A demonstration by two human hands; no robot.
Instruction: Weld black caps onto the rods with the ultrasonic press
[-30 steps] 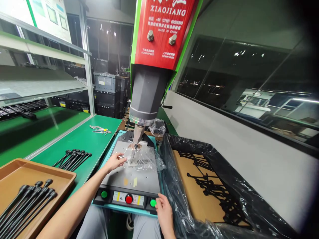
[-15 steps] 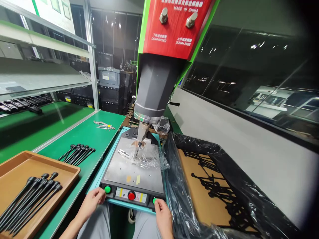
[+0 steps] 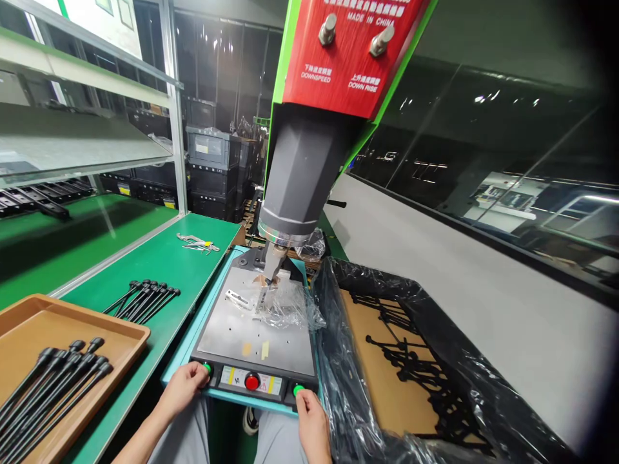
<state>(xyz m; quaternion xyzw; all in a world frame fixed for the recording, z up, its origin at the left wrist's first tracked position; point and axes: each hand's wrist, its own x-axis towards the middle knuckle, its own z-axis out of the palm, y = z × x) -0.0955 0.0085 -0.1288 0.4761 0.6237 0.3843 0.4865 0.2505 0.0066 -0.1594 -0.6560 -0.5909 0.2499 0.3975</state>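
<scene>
My left hand rests on the left green button of the press machine's front panel, fingers curled over it. At the panel's other end my right hand presses its thumb on the right green button. A red button sits between them. On the metal plate a small part lies in a fixture under clear plastic film, with the horn tip of the grey press head just above or touching it. Neither hand holds anything.
Left of the machine, a green bench carries a bundle of black rods and a brown tray with more rods. Right of it stands a cardboard box lined with black plastic holding black parts. Pliers lie farther back.
My left hand left the fixture on the plate and came back to the left green button. The right hand stayed on the right button. The press horn has come down closer to the part.
</scene>
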